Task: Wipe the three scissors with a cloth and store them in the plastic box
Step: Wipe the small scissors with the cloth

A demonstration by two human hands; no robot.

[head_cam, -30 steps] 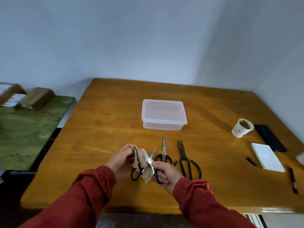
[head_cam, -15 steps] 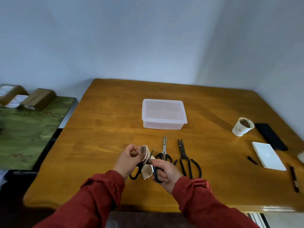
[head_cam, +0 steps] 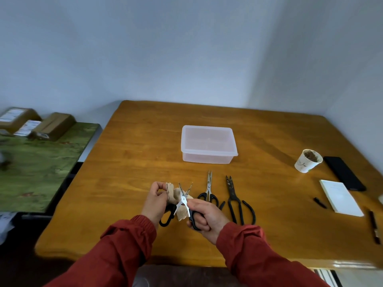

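My right hand (head_cam: 205,216) grips one black handle of a pair of scissors (head_cam: 183,198) whose blades are spread open above the table. My left hand (head_cam: 155,201) pinches a beige cloth (head_cam: 173,195) against those blades. Two more pairs lie flat on the wooden table (head_cam: 134,162) to the right: silver-bladed scissors with black handles (head_cam: 209,188) and all-black shears (head_cam: 234,195). The clear plastic box (head_cam: 209,144) stands behind them with its lid on.
A paper cup (head_cam: 308,163), a black phone (head_cam: 343,172), a white notepad (head_cam: 339,196) and black pens (head_cam: 374,226) sit at the table's right side. A green-topped side table (head_cam: 37,162) with cardboard boxes (head_cam: 51,126) stands to the left.
My left hand has drawn the cloth up along the blades, which are now spread wider. The other scissors and the box have not moved.
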